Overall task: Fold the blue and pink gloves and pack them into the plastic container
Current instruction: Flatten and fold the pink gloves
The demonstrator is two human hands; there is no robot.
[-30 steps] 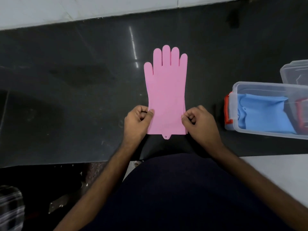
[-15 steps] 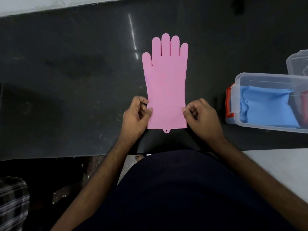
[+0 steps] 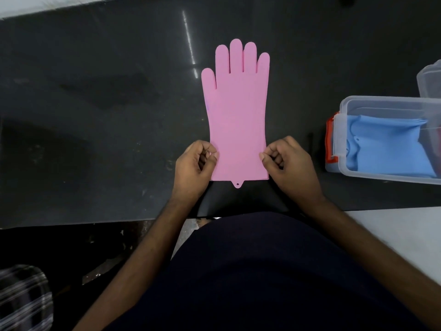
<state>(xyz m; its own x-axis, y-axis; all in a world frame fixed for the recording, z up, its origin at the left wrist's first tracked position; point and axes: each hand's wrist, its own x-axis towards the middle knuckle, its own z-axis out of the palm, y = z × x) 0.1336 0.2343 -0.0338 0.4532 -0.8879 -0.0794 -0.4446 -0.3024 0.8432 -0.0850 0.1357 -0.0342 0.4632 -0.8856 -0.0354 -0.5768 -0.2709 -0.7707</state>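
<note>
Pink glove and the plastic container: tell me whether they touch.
Apart. The head view shows a strip of bare dark counter between the pink glove and the plastic container, which stands off to the glove's right.

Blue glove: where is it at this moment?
In the head view the blue glove lies folded inside the clear plastic container at the right edge of the dark counter, right of the pink glove.
</note>
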